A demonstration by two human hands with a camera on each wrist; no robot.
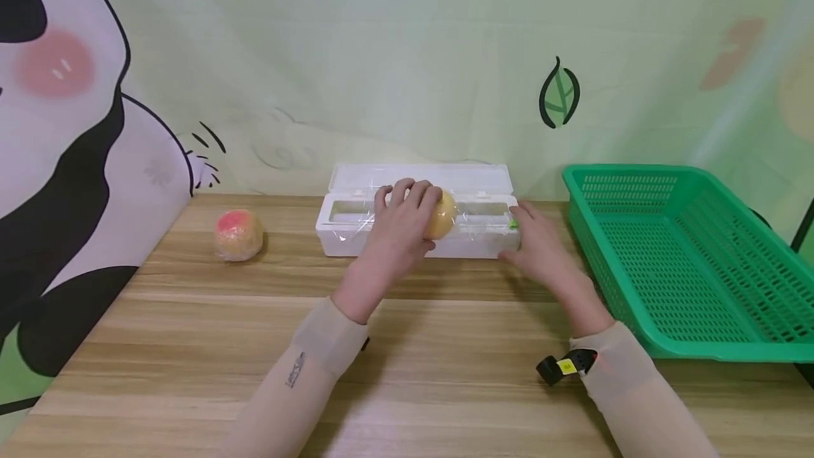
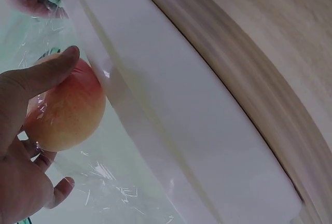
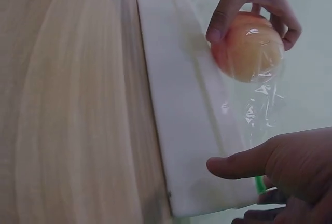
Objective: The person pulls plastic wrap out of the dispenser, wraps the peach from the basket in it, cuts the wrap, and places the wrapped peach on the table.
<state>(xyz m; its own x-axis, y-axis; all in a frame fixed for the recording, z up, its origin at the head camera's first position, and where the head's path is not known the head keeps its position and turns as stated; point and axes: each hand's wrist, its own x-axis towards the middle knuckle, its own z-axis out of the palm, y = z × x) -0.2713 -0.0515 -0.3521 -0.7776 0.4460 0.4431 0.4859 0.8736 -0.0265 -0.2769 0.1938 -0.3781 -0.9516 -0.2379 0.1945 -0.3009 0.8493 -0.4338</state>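
My left hand grips a peach over the white cling film dispenser, its thumb and fingers around the fruit's sides. Clear cling film lies against the peach and stretches toward the dispenser's right end in the right wrist view. There my right hand holds the end of the box, thumb along the front and fingers by the green slide cutter. The dispenser's lid stands raised at the back. To the left, a second peach sits wrapped in film on the table.
A large green plastic basket stands on the right, close beside my right forearm. Behind the wooden table hangs a pale green printed backdrop, near the dispenser's raised lid.
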